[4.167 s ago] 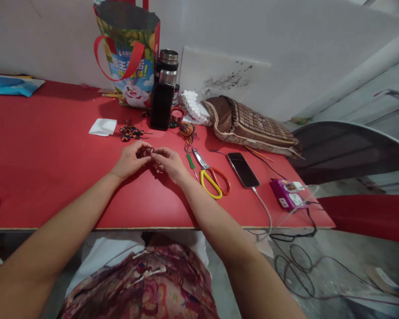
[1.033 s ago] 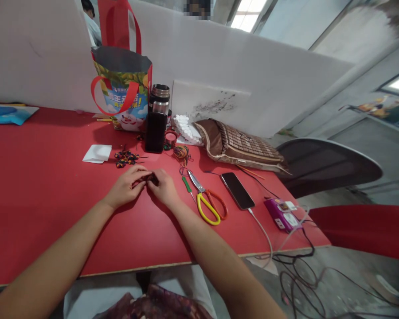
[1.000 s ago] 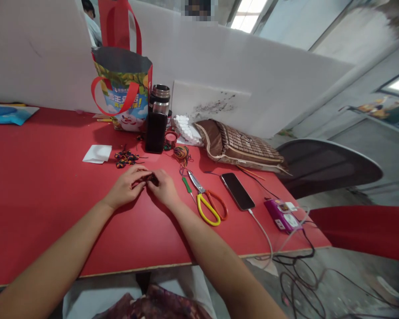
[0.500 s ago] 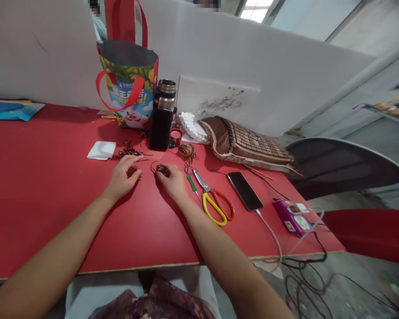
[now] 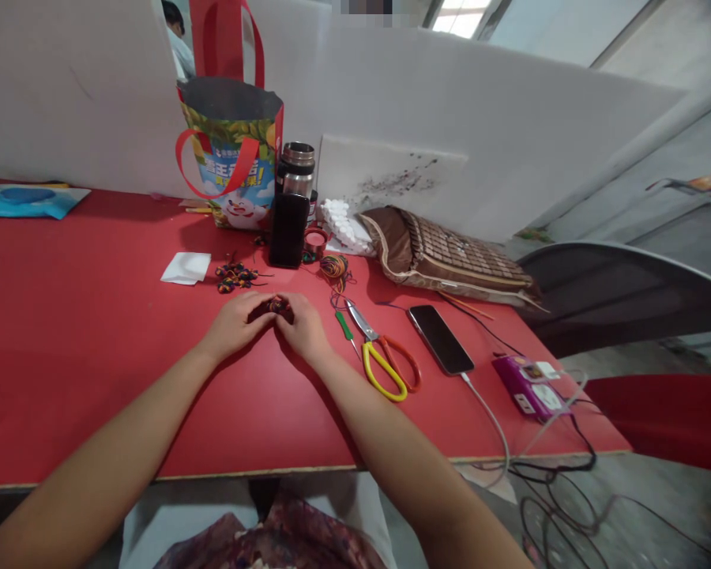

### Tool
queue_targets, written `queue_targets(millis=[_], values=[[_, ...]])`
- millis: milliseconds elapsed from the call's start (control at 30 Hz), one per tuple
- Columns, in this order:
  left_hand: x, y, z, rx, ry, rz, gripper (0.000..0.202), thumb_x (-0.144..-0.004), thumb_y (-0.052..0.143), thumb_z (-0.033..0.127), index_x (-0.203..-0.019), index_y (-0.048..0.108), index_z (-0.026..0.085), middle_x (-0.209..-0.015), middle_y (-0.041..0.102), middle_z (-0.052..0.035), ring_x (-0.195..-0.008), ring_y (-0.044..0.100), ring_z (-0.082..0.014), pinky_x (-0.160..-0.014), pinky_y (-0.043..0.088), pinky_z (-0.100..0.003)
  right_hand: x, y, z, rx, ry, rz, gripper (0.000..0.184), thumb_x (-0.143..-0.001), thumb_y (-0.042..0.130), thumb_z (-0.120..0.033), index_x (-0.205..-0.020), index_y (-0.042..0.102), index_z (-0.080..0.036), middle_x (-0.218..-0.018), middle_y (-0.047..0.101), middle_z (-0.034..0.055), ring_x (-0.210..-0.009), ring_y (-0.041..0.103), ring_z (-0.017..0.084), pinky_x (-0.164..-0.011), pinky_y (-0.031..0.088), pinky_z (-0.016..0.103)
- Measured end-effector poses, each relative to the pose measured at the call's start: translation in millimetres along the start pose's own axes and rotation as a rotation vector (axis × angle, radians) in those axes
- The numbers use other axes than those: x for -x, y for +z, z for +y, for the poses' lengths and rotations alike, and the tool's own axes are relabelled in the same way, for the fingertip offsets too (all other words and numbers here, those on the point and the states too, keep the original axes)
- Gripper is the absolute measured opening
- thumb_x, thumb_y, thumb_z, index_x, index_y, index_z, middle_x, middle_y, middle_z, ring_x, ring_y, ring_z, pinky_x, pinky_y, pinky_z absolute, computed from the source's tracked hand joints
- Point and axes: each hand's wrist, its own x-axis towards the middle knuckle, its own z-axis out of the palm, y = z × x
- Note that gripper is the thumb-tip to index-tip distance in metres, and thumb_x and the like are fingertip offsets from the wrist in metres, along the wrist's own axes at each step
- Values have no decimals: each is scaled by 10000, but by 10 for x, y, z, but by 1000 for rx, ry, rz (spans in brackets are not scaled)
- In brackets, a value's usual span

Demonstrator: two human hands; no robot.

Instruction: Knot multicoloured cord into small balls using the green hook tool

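Note:
A small bundle of knotted multicoloured cord [image 5: 277,304] is pinched between my two hands above the red table. My left hand [image 5: 237,324] holds it from the left, fingers curled round with the thumb pressed in. From the other side my right hand [image 5: 303,325] grips the same bundle; fingers hide most of it. Just beyond my left hand lies a pile of knotted dark cord [image 5: 235,275]. A ball of multicoloured cord [image 5: 333,267] rests past my right hand, a strand trailing toward a green-handled needle tool [image 5: 344,325] and scissors [image 5: 379,356] with yellow and orange handles.
A black phone [image 5: 288,231] leans upright against steel flasks [image 5: 298,162], beside a printed bag [image 5: 237,174]. White paper [image 5: 186,268] lies left. To the right are a charging phone [image 5: 440,338], a purple power strip [image 5: 533,387] with cables, and a brown cushion [image 5: 450,257].
My left hand has moved right from beside the cord pile and now meets my right hand at the cord bundle. The pile is uncovered. The view has shifted slightly.

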Motion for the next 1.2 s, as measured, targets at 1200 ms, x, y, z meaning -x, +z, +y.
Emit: queue_targets(millis=[1200], values=[[-1470,-204,-640,-445,-261,196,163,-775,738,120,-892,694,225,-1050,729,-138,-1100,685,-381,-1109,521,-629,-52,-354,59,146,81,-121,254,-1029,624,-188,-1149,848,-194,-1192,881,131,-1133,825,281,-1015,607,398]])
